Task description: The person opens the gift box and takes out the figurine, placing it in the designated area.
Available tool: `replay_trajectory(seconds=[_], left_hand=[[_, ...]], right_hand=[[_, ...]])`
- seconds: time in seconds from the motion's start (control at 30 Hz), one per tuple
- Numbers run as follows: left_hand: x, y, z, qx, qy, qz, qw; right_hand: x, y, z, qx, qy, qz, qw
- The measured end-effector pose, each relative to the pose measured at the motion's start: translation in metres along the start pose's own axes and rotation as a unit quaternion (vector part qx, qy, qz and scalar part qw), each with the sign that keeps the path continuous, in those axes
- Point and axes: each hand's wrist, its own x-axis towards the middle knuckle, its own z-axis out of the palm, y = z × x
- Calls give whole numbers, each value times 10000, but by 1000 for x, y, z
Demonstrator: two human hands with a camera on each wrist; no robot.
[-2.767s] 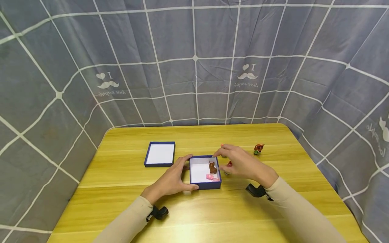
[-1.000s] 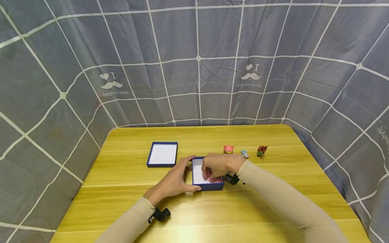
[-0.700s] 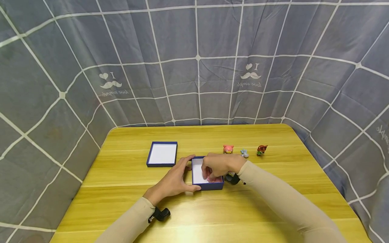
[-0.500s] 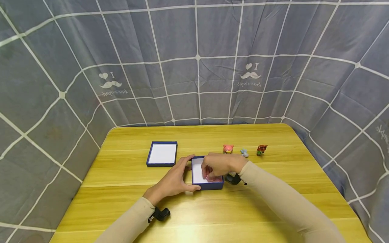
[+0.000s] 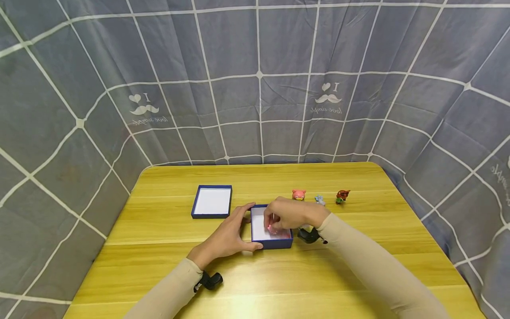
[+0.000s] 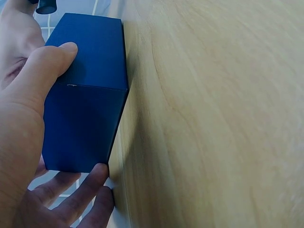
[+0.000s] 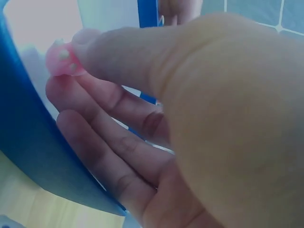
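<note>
An open blue box (image 5: 272, 244) with a white inside stands on the table. My left hand (image 5: 228, 235) grips its left end, the thumb on the near wall and the fingers at the far side; the left wrist view shows the thumb lying on the blue box (image 6: 88, 118). My right hand (image 5: 292, 212) reaches in over the right rim. Between thumb and fingertips it pinches a small pink figurine (image 7: 62, 61), mostly covered by the fingers in the head view. The hand hides much of the box's right inside.
Left of the box lies its shallow blue lid (image 5: 211, 216), white inside up. Behind the right hand stand a pink figurine with a yellow mouth (image 5: 299, 195), a blue-grey figurine (image 5: 320, 200) and a reddish-brown figurine (image 5: 341, 196). A grey curtain (image 5: 239, 102) surrounds the table.
From the box's right rim my right hand moved left into the box and took hold of the pink figurine. In the last half second it rose slightly. My left hand kept its grip.
</note>
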Motion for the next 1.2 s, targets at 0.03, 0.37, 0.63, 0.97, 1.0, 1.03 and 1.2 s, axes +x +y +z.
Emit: replay_trajectory(seconds=[0.03,0.37,0.63,0.97,1.0,1.03,1.2], left_hand=[[0,0,0,-1,-5,-11,10000],[0,0,0,42,1,-39,10000],[0,0,1,47,29,8,10000],[0,-2,2,112,17,-15,9999],[0,-2,2,107,10,-21,9999],[0,-2,2,101,9,-24,9999],[0,-1,2,82,-27,-102,9999]], right_hand=[[-1,0,0,-3,49,-12,10000],[-8,0,-3,83,447,-116,9989],[-19,-4,-4,-105,787,-286,9964],[-36,-9,-6,-110,1189,-311,9924],[-38,-9,-6,-82,1192,-310,9924],[-40,-9,-6,-54,1207,-310,9922],[-48,-8,-6,114,1312,-250,9910]])
